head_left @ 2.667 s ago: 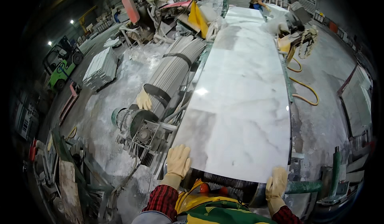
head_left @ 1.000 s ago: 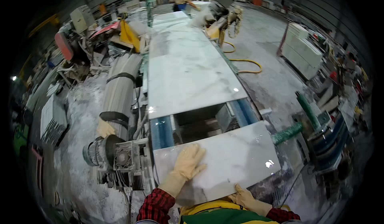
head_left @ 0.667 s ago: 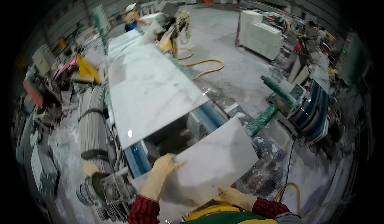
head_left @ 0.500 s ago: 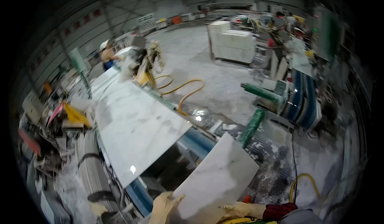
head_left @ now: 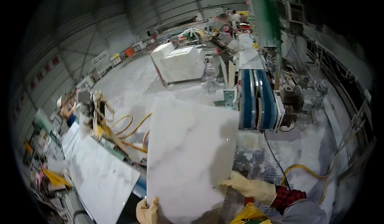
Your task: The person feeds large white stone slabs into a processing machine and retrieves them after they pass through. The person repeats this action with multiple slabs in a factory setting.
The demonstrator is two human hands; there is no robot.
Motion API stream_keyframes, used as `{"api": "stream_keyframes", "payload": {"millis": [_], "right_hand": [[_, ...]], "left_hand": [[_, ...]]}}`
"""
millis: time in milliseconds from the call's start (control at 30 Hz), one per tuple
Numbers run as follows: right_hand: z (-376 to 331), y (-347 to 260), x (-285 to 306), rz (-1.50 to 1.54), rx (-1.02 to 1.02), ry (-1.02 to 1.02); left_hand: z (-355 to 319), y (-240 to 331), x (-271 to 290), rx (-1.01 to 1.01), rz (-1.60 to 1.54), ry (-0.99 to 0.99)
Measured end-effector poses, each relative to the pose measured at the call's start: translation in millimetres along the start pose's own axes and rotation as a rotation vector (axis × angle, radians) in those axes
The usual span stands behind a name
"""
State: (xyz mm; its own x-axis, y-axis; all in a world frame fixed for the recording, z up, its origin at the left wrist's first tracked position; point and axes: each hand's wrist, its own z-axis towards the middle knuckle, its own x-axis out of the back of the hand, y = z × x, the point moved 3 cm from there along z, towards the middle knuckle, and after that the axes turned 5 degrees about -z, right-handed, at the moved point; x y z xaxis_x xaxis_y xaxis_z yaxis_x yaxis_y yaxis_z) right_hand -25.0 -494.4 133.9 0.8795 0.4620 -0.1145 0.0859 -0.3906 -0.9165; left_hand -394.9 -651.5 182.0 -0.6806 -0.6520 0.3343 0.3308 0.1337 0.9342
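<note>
A white marble slab (head_left: pixel 188 156) with faint grey veins is held up in front of me, tilted away. My left hand (head_left: pixel 147 211), in a cream rubber glove, grips its lower left edge with the thumb on the face. My right hand (head_left: pixel 248 187), gloved alike, is closed on its right edge near the bottom. To the left, another long white marble slab (head_left: pixel 100 176) lies on a conveyor, of which a bit of blue belt (head_left: pixel 140 185) shows. The held slab hides part of the floor behind it.
Ahead to the right stands a conveyor with two blue belts (head_left: pixel 249 100) and a motor (head_left: pixel 312 101) beside it. A stack of white slabs (head_left: pixel 184 64) stands farther off. Yellow hoses (head_left: pixel 134 122) cross the floor. A person (head_left: pixel 66 110) works at the far left.
My view has turned right, toward the second conveyor. Both hands have lifted the slab higher and swung it away from the left conveyor, and it now stands more upright before me.
</note>
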Motion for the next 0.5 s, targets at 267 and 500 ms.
{"api": "stream_keyframes", "payload": {"millis": [267,500], "right_hand": [[55.8,-102.1,223.3,-0.034,0.417,0.335],[60.9,-38.6,352.5,0.089,0.043,0.607]], "left_hand": [[41.0,53.6,-275.5,0.23,-0.533,-0.145],[52.8,20.3,-439.2,0.354,-0.293,-0.459]]}}
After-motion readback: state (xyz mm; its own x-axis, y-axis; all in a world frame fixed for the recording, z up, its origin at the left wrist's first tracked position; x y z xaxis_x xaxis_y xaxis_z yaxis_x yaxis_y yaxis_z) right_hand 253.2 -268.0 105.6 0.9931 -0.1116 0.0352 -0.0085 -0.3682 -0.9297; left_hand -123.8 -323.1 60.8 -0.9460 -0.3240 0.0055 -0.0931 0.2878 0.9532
